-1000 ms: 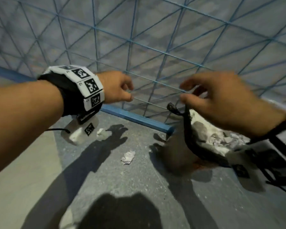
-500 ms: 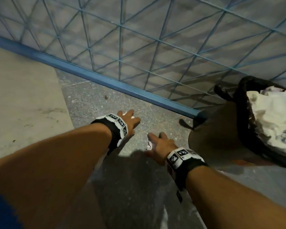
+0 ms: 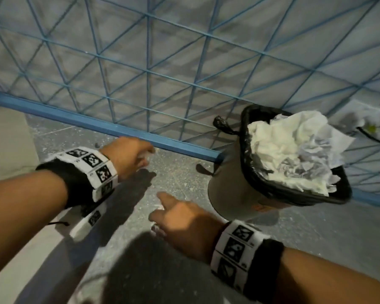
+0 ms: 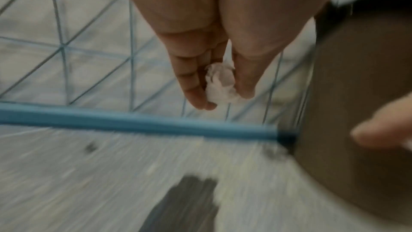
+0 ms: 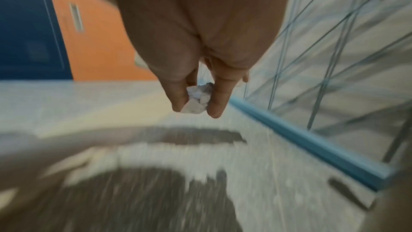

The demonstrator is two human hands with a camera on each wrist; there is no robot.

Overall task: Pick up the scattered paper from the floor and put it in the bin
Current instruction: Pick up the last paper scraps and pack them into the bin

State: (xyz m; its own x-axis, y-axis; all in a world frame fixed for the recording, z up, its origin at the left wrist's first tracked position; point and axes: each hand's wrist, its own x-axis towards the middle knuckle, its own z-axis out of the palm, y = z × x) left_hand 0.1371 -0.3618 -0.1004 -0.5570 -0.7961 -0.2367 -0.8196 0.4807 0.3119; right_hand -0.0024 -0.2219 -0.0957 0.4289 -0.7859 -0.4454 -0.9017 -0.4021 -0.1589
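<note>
My left hand is over the speckled grey floor near the blue rail. It pinches a small crumpled white paper between fingers and thumb; in the head view a bit of that paper peeks out. My right hand is lower and nearer, pinching a second small paper wad at its fingertips. The bin, lined with a black bag and heaped with crumpled paper, stands to the right of both hands.
A blue metal rail with a wire mesh fence runs behind the hands and the bin. A pale smooth floor strip lies at the left. An orange and blue wall shows in the right wrist view.
Both hands dropped from near the bin's rim to the floor, closed on the two paper wads, and have now lifted slightly with them. The view has shifted toward the bin.
</note>
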